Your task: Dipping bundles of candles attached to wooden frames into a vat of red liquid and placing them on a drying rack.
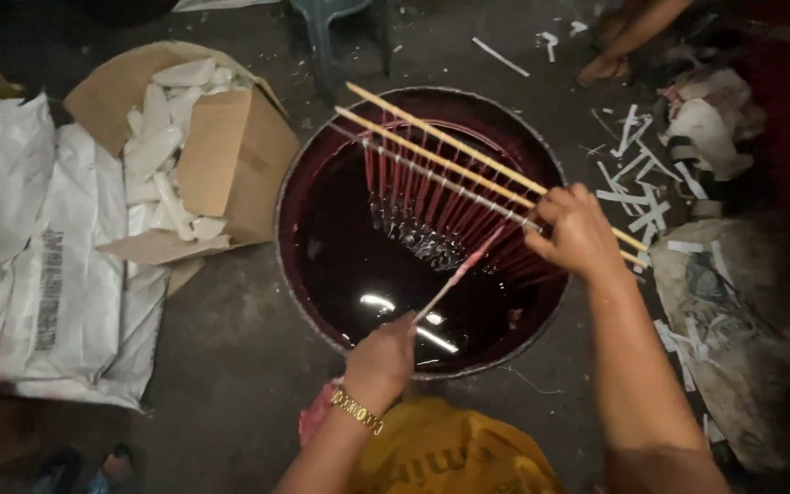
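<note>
A round tub (296,265) of dark red liquid stands on the floor in front of me. Two bamboo rods and a thin metal rod (454,151) lie across its rim, with several red-stained strings hanging from them into the liquid. My right hand (578,230) grips the near ends of the rods over the tub's right edge. My left hand (384,359), with a gold bracelet on the wrist, is closed on a thin pink-stained stick (459,273) that slants up toward the rods.
An open cardboard box (230,165) full of white bundles sits left of the tub. White woven sacks (38,265) lie at far left. Scraps of white strip (637,183) litter the floor at right. Another person's foot (605,66) is at top right. A plastic chair's legs (322,37) stand behind the tub.
</note>
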